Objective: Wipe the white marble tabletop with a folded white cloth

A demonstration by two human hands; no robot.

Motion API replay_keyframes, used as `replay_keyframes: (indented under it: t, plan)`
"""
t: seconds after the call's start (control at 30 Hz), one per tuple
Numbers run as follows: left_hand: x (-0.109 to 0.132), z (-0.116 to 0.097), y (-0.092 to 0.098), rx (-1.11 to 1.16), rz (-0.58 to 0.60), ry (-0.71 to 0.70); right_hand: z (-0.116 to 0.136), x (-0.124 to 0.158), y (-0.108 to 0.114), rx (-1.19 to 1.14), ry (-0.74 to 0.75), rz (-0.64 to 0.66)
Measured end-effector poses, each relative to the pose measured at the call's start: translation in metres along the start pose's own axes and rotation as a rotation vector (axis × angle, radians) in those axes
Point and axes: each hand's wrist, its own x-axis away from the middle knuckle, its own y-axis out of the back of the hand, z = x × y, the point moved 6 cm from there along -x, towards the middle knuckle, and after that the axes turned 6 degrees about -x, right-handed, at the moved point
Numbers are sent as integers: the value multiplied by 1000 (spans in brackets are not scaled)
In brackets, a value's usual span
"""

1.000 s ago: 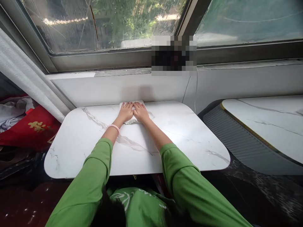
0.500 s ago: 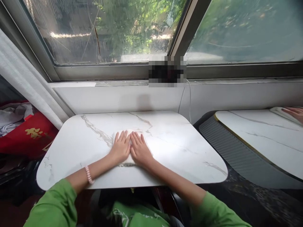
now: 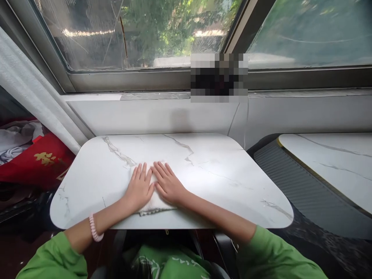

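A white cloth [image 3: 158, 204] lies flat on the white marble-patterned tabletop [image 3: 226, 201], its darker trimmed edge toward me. My left hand [image 3: 138, 190] rests on the cloth's left part, palm down with the fingers spread forward. On its right part lies my right hand [image 3: 168, 185], also flat, fingers stretched out to the upper left. The two hands meet near the cloth's middle. Part of the cloth is hidden under them. A pink coiled band [image 3: 94, 228] circles my left wrist.
To the right stands a second marble-patterned table [image 3: 343, 159] beside a grey ribbed surface [image 3: 290, 190]. A red bag [image 3: 35, 162] holding cloth sits at the left, below a white curtain [image 3: 37, 85]. Behind the table are a wall and window, with a pixelated dark object [image 3: 219, 79] on the sill.
Both hands and the cloth have slid left and slightly toward me. My left hand has spread its fingers more. At the far right, another person's hand and cloth are out of view.
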Motion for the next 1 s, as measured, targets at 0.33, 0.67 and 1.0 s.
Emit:
replay_keyframes:
  t: [0.33, 0.67, 1.0]
  plan:
    - [-92, 90, -33, -4, 104, 153, -40, -123, -22, -27, -143, -104]
    - [-138, 129, -41, 12, 22, 122, -65, -175, -28, -46, -197, -165]
    - [-53, 88, -25, 17, -10, 98, -9, -103, -30, 57, -81, -131]
